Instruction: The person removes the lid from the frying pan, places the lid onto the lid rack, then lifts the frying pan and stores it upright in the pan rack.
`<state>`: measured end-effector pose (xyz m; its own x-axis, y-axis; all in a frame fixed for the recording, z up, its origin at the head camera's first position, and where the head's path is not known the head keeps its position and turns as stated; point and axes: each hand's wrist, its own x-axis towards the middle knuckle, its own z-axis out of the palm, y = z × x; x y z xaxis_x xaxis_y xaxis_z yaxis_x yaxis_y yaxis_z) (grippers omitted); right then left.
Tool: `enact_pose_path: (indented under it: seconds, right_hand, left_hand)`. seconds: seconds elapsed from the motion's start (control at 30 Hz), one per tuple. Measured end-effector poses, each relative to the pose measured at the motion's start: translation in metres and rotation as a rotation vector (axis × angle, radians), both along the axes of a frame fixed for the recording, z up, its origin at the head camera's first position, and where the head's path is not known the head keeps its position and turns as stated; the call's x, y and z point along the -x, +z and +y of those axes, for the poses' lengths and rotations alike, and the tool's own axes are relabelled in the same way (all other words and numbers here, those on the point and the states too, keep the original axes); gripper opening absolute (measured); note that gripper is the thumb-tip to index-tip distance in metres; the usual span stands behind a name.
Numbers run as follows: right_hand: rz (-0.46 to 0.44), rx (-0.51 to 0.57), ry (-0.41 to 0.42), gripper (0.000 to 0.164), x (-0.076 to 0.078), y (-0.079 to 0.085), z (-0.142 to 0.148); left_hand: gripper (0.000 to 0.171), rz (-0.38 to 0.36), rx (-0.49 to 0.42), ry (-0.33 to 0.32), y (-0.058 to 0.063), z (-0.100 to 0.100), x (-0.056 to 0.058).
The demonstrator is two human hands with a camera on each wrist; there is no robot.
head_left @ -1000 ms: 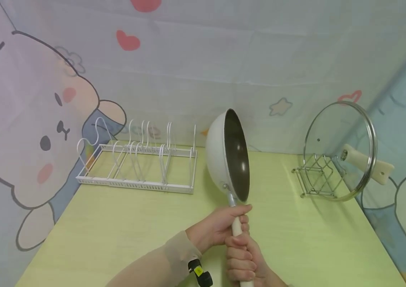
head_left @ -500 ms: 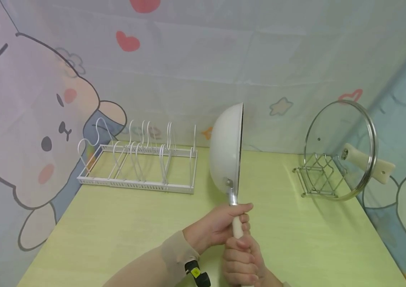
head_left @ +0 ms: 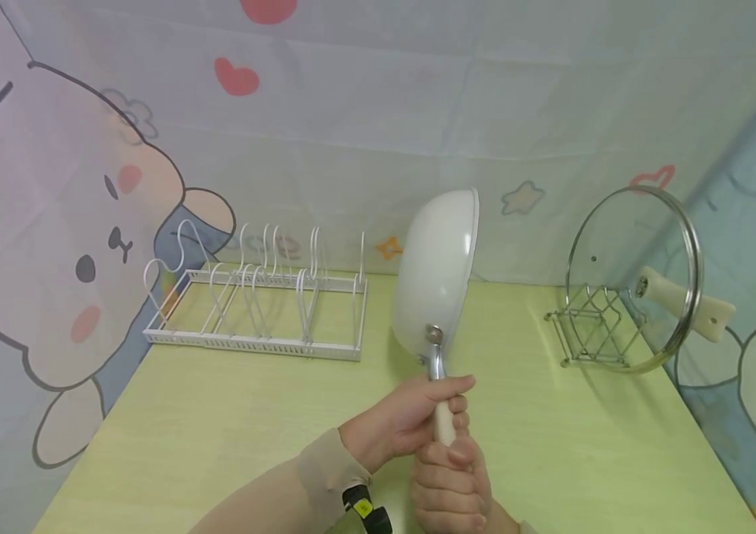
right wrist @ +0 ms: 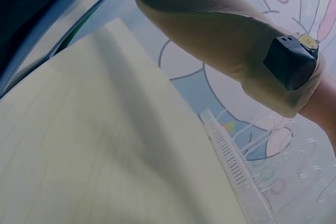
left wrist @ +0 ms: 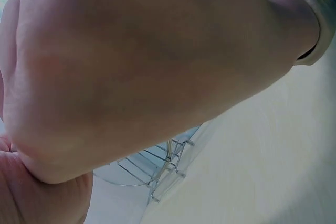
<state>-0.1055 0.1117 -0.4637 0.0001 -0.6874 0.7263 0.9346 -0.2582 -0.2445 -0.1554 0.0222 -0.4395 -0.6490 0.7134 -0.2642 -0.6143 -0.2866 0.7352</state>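
A white frying pan (head_left: 434, 274) with a deep rounded body stands on edge in the middle of the head view, its outer side facing me and its dark inside hidden. My left hand (head_left: 411, 415) grips the cream handle (head_left: 444, 424) just below the metal neck, thumb lying across it. Right below, my right hand (head_left: 451, 482) wraps its fingers around the lower handle. In the left wrist view my left hand (left wrist: 131, 77) fills most of the picture. The right wrist view shows the left sleeve (right wrist: 210, 30) but not the pan.
A white wire rack (head_left: 254, 345) with several upright loops stands at the back left of the yellow-green table (head_left: 217, 430). On the right, a small metal rack (head_left: 591, 363) holds a glass lid (head_left: 618, 245) on edge, its cream knob (head_left: 685, 304) facing right. A patterned cloth (head_left: 378, 96) hangs behind.
The pan has rotated about its handle, so its dark inside has turned out of sight and its white outside faces me. Both hands keep their grip on the handle.
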Motion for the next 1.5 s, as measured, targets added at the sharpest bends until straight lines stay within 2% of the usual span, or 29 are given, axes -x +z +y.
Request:
enact_pose_path:
  seconds: [0.53,1.03,1.5]
  right_hand:
    - [-0.005,-0.024,0.023,0.041,-0.002,0.014,-0.006]
    - [0.038,-0.018,0.006,0.041,0.0,0.032,-0.013]
    - [-0.016,-0.013,0.003,0.037,-0.003,0.041,-0.022]
  left_hand:
    - [0.032,-0.003,-0.02,0.011,0.016,-0.009,-0.004]
    - [0.033,0.062,-0.023,0.014,0.032,-0.02,-0.004]
    - [0.031,0.085,-0.043,0.012,0.05,-0.032,-0.004]
